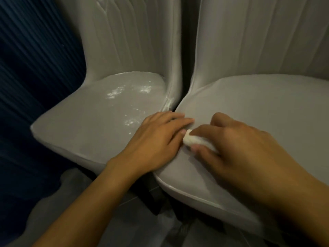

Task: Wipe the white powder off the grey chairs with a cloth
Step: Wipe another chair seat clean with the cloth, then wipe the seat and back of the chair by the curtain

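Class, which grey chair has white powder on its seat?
The left chair: powder speckles its seat, while the right chair looks clean.

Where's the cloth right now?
In the head view, just right of centre: the white cloth is pinched in the right hand, on the near-left part of the right chair seat, beside the left hand.

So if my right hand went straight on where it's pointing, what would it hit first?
Probably the left hand: the right hand and the small white cloth in its grip point straight at it.
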The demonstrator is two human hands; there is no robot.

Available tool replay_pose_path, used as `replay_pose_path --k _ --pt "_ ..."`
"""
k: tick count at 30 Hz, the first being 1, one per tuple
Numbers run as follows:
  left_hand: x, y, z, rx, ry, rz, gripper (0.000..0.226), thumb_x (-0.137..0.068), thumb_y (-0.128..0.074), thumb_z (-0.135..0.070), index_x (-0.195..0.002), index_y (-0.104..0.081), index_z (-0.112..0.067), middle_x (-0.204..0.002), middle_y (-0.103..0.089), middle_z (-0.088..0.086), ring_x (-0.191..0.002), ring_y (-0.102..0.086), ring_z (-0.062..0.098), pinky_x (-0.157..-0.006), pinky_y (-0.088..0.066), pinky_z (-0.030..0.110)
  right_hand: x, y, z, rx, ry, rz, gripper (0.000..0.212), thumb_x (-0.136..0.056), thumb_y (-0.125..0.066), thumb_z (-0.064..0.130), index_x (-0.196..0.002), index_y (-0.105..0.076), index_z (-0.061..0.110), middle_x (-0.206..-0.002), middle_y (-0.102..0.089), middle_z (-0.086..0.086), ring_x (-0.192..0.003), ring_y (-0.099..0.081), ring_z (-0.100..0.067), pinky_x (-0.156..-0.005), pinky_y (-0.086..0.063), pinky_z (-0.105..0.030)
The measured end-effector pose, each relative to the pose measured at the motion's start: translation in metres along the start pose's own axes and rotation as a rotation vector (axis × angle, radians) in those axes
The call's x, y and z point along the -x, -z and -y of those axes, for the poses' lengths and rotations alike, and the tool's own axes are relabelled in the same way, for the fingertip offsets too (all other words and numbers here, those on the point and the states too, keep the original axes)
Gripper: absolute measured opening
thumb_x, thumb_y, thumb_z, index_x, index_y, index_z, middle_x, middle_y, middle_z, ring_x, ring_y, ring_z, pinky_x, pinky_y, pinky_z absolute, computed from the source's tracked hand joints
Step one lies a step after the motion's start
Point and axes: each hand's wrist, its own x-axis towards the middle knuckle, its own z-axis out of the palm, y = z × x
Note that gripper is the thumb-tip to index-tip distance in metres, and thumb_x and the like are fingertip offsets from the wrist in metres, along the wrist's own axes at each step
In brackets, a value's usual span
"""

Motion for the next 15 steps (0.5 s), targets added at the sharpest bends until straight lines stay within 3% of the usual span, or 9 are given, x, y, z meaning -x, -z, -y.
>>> replay_pose_path --k 5,9,12,15 --pt "0.037 0.038 0.053 -0.099 -0.138 -0.067 0.037 -0.100 -0.053 -0.041 -0.135 -0.062 -0.030 -0.128 -0.057 -0.009 -0.118 -0.053 0.012 -0.101 -0.041 0.035 -0.039 0.001 0.013 -0.037 -0.052 -0.011 0.041 -0.096 -0.033 0.063 -0.132 -0.046 0.048 -0.103 -0.042 0.014 -0.085 -0.054 -0.010 -0.075 -0.050 -0.035" --pt "0.038 0.074 0.152 -0.132 -0.014 -0.137 0.033 -0.098 -0.054 -0.040 -0.125 -0.066 -0.026 -0.116 -0.060 -0.006 -0.105 -0.055 0.017 -0.089 -0.047 0.046 -0.123 -0.030 0.042 -0.136 -0.069 -0.117 0.038 -0.100 -0.042 0.055 -0.132 -0.054 0.039 -0.110 -0.048 0.005 -0.093 -0.058 -0.020 -0.078 -0.050 -0.037" --pt "0.033 0.078 0.202 -0.092 0.032 -0.101 0.033 -0.097 -0.053 -0.042 -0.124 -0.066 -0.028 -0.115 -0.057 -0.008 -0.104 -0.054 0.017 -0.089 -0.049 0.047 -0.183 -0.058 0.059 -0.190 -0.157 -0.114 0.039 -0.101 -0.044 0.053 -0.134 -0.055 0.034 -0.119 -0.051 -0.001 -0.099 -0.060 -0.025 -0.085 -0.053 -0.043" --pt "0.032 0.074 0.228 0.015 0.046 -0.065 0.034 -0.097 -0.051 -0.044 -0.125 -0.066 -0.032 -0.115 -0.055 -0.012 -0.105 -0.052 0.013 -0.091 -0.049 0.046 -0.201 -0.077 0.063 -0.269 -0.274 -0.121 0.041 -0.101 -0.041 0.056 -0.133 -0.056 0.035 -0.119 -0.051 0.001 -0.100 -0.060 -0.023 -0.088 -0.052 -0.040"
